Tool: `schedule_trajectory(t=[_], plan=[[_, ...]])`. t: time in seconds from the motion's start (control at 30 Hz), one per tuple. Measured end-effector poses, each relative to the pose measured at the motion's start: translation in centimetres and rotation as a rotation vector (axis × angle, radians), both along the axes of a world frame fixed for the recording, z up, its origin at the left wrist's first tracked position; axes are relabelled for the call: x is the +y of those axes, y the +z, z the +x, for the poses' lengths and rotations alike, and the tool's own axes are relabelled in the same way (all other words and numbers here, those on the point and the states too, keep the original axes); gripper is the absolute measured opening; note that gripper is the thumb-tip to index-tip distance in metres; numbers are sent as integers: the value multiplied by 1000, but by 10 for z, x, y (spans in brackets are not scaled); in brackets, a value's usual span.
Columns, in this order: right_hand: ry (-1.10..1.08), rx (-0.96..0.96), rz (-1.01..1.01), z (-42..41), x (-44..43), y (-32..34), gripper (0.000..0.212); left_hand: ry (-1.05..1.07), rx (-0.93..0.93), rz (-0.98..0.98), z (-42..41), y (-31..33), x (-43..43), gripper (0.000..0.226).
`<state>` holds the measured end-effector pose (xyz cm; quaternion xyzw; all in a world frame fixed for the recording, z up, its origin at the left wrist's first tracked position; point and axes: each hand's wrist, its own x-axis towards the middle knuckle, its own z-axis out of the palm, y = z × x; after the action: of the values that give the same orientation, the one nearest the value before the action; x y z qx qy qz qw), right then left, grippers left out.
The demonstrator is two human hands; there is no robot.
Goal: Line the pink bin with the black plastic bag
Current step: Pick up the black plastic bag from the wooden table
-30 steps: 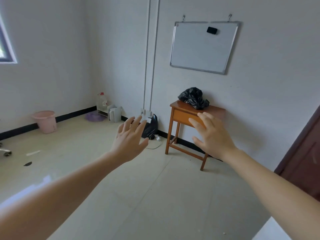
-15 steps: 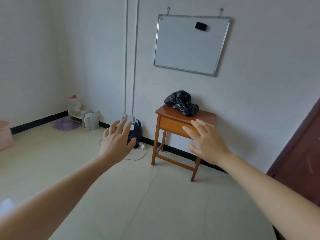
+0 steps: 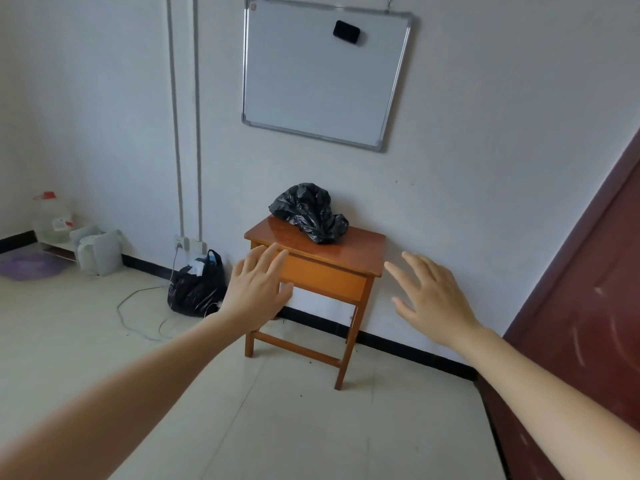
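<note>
A crumpled black plastic bag [image 3: 309, 213] lies on the back of a small wooden table [image 3: 360, 252] against the wall. My left hand [image 3: 258, 287] is stretched out in front of the table's left front corner, fingers spread, holding nothing. My right hand [image 3: 433, 299] is raised to the right of the table, also spread and empty. Both hands are short of the bag and below it in the picture. The pink bin is out of view.
A second, filled black bag [image 3: 197, 284] sits on the floor left of the table beside a wall socket and a loose cable [image 3: 138, 306]. A water jug [image 3: 52, 216] and grey containers stand in the left corner. A dark red door [image 3: 588, 306] is at right. A whiteboard [image 3: 325, 71] hangs above.
The view has swung right and closer to the table; the pink bin has left the picture at the left. My hands have spread apart, either side of the table front.
</note>
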<state>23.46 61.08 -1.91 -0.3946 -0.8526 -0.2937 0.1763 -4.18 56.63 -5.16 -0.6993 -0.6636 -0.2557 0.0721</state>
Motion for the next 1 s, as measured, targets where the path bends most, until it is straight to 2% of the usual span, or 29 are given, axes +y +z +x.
schedule_trajectory(t=[0.1,0.2,0.33,0.53,0.67,0.7,0.77,0.83,0.9,1.0], plan=[[33,-5,-29,18,56,-4,63,34,-17,-28,21,-5,58,56],[36,0,-53,30,112,-14,66,84,-115,-69,41,-21,102,55],[27,-6,-156,25,168,-53,64,131,-191,-198,51,-63,140,57],[76,-113,-208,0,265,-87,65,226,-320,-196,26,-88,226,54],[103,-159,-182,-19,338,-68,66,277,-387,-171,3,-89,294,54],[97,-128,-175,-22,345,-63,65,283,-396,-179,3,-84,299,53],[71,-23,-199,-41,416,-50,62,275,-410,-157,-15,-80,380,54],[54,63,-260,-40,421,-54,61,250,-404,-158,-8,-73,389,55],[33,54,-292,-34,447,-75,63,216,-370,-199,-2,-86,418,56],[6,45,-468,-32,486,-101,61,209,-376,-275,2,-105,460,57]])
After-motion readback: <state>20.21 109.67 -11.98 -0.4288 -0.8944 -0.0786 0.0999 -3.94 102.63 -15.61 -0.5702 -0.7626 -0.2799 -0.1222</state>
